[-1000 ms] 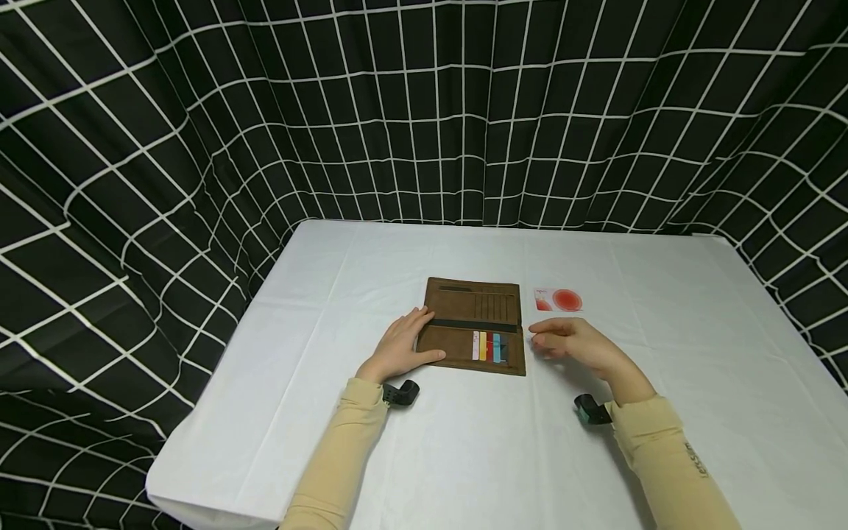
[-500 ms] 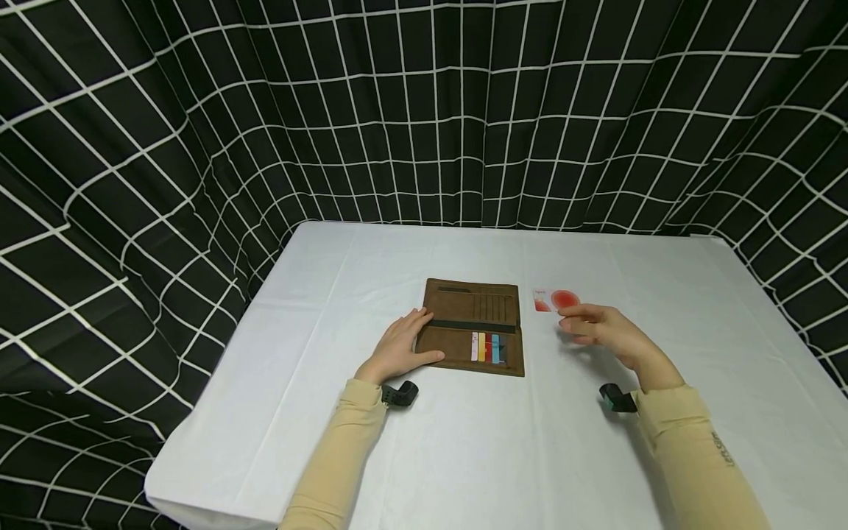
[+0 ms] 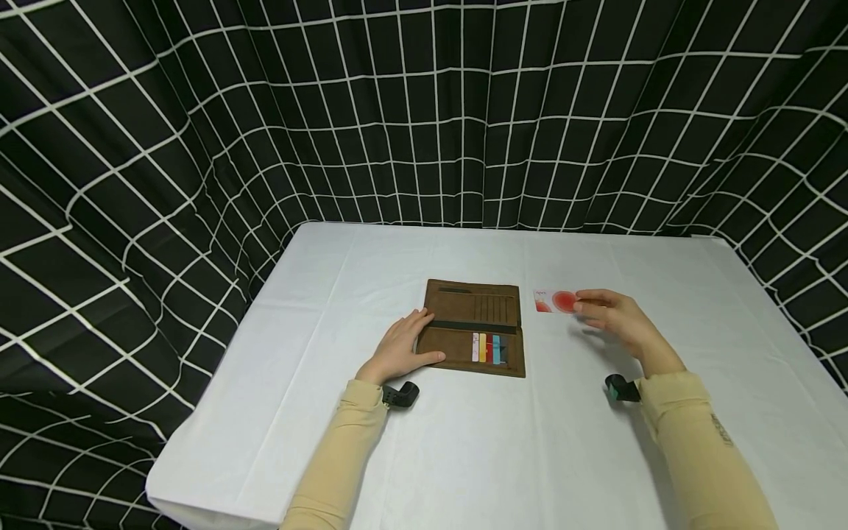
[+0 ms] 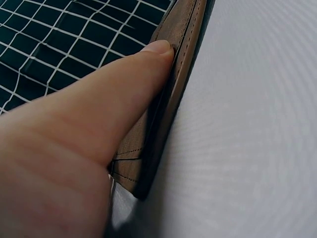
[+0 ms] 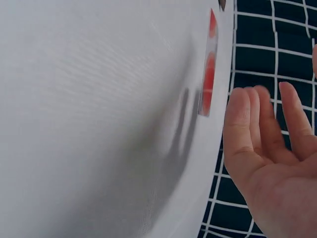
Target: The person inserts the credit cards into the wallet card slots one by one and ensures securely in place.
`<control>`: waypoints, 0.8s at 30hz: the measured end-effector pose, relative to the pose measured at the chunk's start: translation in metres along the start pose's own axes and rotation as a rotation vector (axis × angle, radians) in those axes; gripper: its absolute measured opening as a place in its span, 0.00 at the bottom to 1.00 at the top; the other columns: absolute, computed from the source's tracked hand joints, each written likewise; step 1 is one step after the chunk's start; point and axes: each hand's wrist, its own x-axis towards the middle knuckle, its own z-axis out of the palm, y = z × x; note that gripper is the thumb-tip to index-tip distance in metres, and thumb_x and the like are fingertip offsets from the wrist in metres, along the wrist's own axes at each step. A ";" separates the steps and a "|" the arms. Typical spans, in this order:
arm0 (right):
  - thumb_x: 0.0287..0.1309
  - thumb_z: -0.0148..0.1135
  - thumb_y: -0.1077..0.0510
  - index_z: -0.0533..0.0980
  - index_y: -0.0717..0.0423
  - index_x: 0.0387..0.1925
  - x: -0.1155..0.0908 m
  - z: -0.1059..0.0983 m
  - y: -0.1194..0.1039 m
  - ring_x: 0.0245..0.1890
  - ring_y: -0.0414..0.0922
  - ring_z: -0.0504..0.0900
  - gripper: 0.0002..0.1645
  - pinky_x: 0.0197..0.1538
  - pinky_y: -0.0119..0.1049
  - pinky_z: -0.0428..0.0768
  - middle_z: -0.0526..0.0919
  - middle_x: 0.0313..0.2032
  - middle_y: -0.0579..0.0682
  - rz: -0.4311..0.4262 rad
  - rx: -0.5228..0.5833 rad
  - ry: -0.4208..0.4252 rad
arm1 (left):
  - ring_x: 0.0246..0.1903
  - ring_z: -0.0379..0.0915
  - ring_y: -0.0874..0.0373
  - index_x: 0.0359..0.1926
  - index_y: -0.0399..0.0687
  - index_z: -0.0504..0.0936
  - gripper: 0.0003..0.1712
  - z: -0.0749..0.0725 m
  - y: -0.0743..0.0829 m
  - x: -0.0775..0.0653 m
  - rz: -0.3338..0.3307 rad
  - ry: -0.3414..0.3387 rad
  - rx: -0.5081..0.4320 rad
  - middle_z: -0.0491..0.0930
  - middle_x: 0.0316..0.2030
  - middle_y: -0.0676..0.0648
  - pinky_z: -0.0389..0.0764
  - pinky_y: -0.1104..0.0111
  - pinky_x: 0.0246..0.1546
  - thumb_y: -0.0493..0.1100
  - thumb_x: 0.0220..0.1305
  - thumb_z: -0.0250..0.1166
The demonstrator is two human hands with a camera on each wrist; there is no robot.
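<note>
A brown wallet [image 3: 457, 358] lies unfolded on the table, several coloured cards [image 3: 489, 347] tucked in the slots of its near half. My left hand [image 3: 396, 350] rests on its left edge, fingers and thumb spread; in the left wrist view the thumb [image 4: 124, 84] presses the stitched edge. To the right of the wallet lies a white card with red round print [image 3: 563, 301], flat on the cloth. My right hand [image 3: 612, 316] hovers at that card's right end, its fingertips covering the corner in the head view. The right wrist view shows the fingers [image 5: 240, 114] loosely extended, apart from the card, holding nothing.
A white cloth [image 3: 318, 294] covers the table. Black curtains with a white grid [image 3: 424, 110] hang behind and along both sides. A small black camera [image 3: 400, 394] sits on the left wrist, another camera [image 3: 621, 388] on the right.
My right hand has moved right and away from me, from beside the wallet to the card's right end. The left hand, wallet and card stay where they were.
</note>
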 end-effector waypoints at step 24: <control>0.59 0.58 0.42 0.46 0.66 0.70 0.024 -0.011 0.001 0.65 0.57 0.52 0.51 0.64 0.51 0.57 0.49 0.68 0.63 0.110 -0.018 0.076 | 0.69 0.36 0.58 0.71 0.52 0.53 0.51 0.001 -0.001 0.000 0.003 0.006 -0.018 0.47 0.70 0.50 0.39 0.62 0.66 0.72 0.54 0.56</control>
